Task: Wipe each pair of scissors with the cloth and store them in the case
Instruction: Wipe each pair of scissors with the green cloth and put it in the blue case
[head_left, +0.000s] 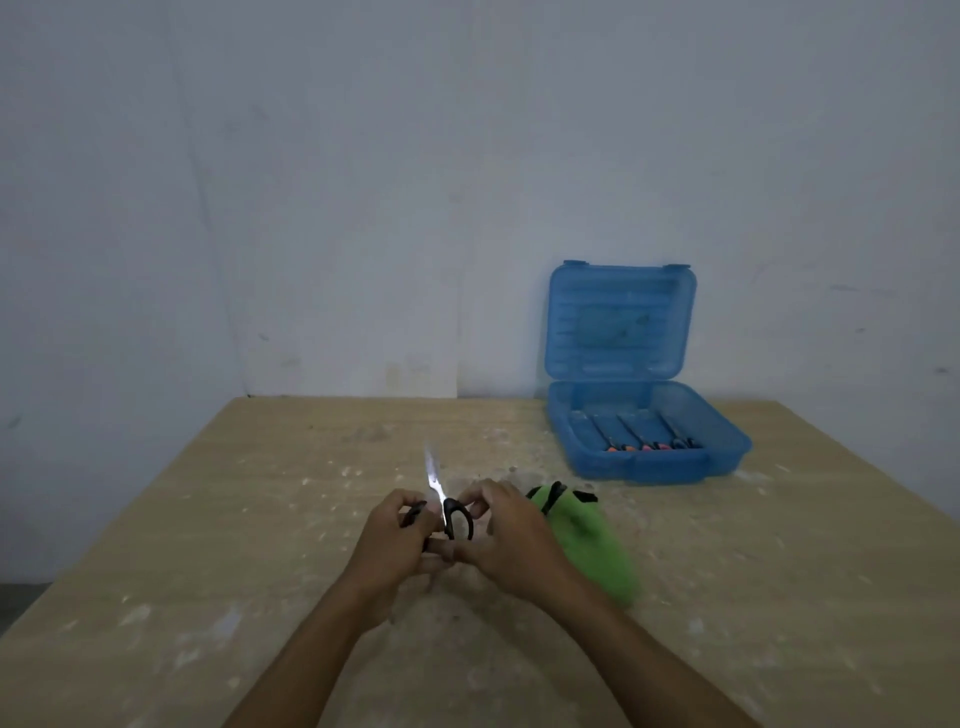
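Black-handled scissors (451, 512) with shiny blades pointing up and away are held between both hands above the table. My left hand (397, 540) grips the left handle loop. My right hand (506, 535) pinches the right loop with fingers and thumb. A green cloth (587, 540) lies on the table just right of my right hand, with a dark object, perhaps another scissor handle, showing at its far end (556, 493). The open blue plastic case (727, 441) stands at the back right, with several scissors (649, 441) lined up inside its base.
The wooden table (260, 519) is scuffed with white marks. The case lid (621, 319) stands upright against the pale wall. The table's left edge drops to a grey floor at the lower left.
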